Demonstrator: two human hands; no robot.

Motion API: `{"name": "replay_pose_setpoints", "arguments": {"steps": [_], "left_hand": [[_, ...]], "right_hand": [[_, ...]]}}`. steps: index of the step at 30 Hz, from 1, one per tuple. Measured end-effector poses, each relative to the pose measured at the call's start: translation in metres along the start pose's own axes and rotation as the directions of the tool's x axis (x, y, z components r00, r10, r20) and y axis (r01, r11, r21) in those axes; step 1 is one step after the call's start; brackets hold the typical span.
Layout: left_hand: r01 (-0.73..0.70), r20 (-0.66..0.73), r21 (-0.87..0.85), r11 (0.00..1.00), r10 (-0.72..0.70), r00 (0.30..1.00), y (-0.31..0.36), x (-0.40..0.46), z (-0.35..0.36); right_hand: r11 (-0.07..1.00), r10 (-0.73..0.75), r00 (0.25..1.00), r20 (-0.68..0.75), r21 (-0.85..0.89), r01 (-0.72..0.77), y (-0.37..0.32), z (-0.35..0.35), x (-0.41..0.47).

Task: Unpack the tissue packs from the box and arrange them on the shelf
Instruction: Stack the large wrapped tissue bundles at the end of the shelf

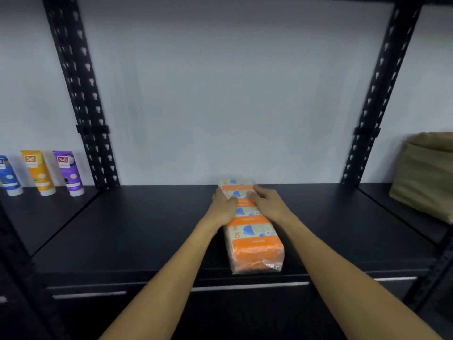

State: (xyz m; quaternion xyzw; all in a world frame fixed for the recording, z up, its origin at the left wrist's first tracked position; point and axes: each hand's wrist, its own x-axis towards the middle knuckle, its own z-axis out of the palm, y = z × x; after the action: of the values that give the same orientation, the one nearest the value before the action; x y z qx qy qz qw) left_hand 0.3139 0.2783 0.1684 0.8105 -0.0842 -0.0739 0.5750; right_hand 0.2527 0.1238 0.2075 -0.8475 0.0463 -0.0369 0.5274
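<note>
1. Both hands sit on the far end of the tissue pack (252, 224): the left hand (224, 204) has its fingers curled over the pack's left edge, the right hand (266, 201) lies on top with fingers bent around the right side. Each looks to be gripping the wrapper, though blur hides the fingertips.
2. Largest risk, in my judgement: the shelf (147, 229) is deep, and the pack lies lengthwise from near the back wall to the front lip. Its near end, with loose plastic, sits just at the edge. A pull or a crooked shove could tip that end off.
3. Next: the grip is all at one end. Turning the long, soft pack from there may let it bend or skew, leaving it crooked for later packs.
4. Smaller: the wrapper is slick film; fingers may slide rather than move the pack.
5. Least: the tubes (41, 173) on the left bay and the brown bag (424, 175) on the right stand well apart, so knocking them seems unlikely.
</note>
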Motion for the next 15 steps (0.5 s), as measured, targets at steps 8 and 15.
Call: {"name": "replay_pose_setpoints", "arguments": {"steps": [8,15], "left_hand": [[-0.276,-0.023,0.435,0.857,0.316,0.948,0.044,0.024,-0.018],[-0.344,0.222,0.617,0.708,0.263,0.939,0.028,0.036,0.000]], "right_hand": [[0.784,-0.244,0.970,0.007,-0.587,0.201,-0.023,0.027,-0.091],[0.652,-0.345,0.932,-0.113,-0.743,0.151,0.009,0.055,-0.095]]}}
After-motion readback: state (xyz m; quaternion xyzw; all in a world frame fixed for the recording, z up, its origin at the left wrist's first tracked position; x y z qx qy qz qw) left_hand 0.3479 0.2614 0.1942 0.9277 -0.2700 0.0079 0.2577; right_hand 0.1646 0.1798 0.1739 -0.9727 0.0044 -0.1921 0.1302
